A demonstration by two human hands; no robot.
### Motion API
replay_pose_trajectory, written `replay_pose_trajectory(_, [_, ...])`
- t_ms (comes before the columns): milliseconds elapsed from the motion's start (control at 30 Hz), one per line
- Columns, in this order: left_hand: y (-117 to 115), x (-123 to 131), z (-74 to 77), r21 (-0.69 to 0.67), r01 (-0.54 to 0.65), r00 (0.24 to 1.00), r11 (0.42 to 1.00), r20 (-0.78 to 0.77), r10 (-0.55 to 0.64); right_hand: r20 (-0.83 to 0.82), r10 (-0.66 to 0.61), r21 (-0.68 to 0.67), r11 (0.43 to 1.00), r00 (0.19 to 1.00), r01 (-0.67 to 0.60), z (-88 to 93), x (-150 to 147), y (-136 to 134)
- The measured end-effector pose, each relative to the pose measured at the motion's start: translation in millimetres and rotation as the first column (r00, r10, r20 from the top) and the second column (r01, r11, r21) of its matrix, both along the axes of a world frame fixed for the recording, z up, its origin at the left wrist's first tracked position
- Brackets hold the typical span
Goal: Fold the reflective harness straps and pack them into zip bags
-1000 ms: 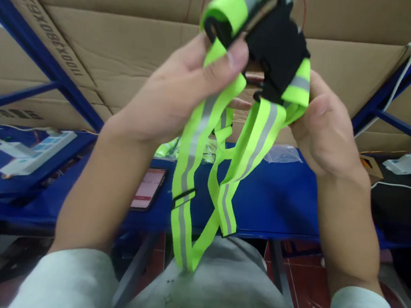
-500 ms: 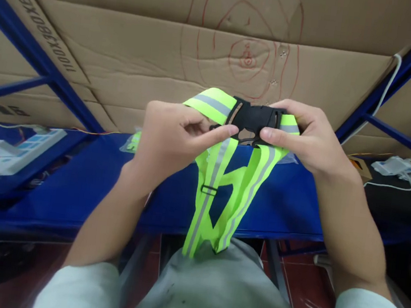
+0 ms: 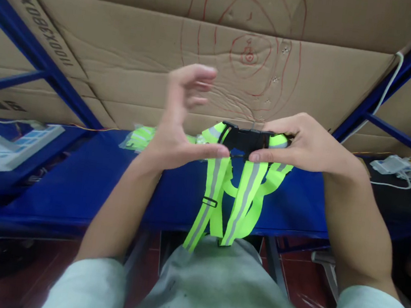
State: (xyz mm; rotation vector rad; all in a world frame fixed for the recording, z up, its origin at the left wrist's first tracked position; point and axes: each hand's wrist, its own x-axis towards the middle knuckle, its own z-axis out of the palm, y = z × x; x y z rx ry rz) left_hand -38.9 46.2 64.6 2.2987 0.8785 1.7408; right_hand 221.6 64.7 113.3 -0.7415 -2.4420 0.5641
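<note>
A neon-yellow reflective harness (image 3: 247, 194) with grey stripes hangs down in front of my body, its lower straps reaching my shirt. At its top is a black plastic buckle (image 3: 246, 141), both halves joined. My right hand (image 3: 297, 140) pinches the buckle's right end and the strap there, thumb in front and fingers behind. My left hand (image 3: 183, 121) is open beside the buckle's left end. Its thumb tip lies at the buckle's lower left corner; the other fingers are raised and apart. A small black slider (image 3: 209, 202) sits on the left strap.
A blue table (image 3: 112, 182) runs below, backed by a cardboard sheet (image 3: 128, 49) with red rings drawn on it. Neon-yellow material in clear plastic (image 3: 138, 138) lies behind my left hand. A white power strip (image 3: 22, 149) is at left; a white cable (image 3: 385, 91) hangs along the right blue post.
My left hand has let go of the buckle's left end and spread its fingers upward. The buckle and harness have dropped slightly, with my right hand still on them.
</note>
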Motion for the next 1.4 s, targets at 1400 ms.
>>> replay_pose_trajectory(1400, [188.5,-66.7,-114.6,-0.656,-0.230,0.972,0.719,-0.198,0.130,-0.041,-0.505,-0.333,0.820,0.862,0.465,-170.3,115.0,179.4])
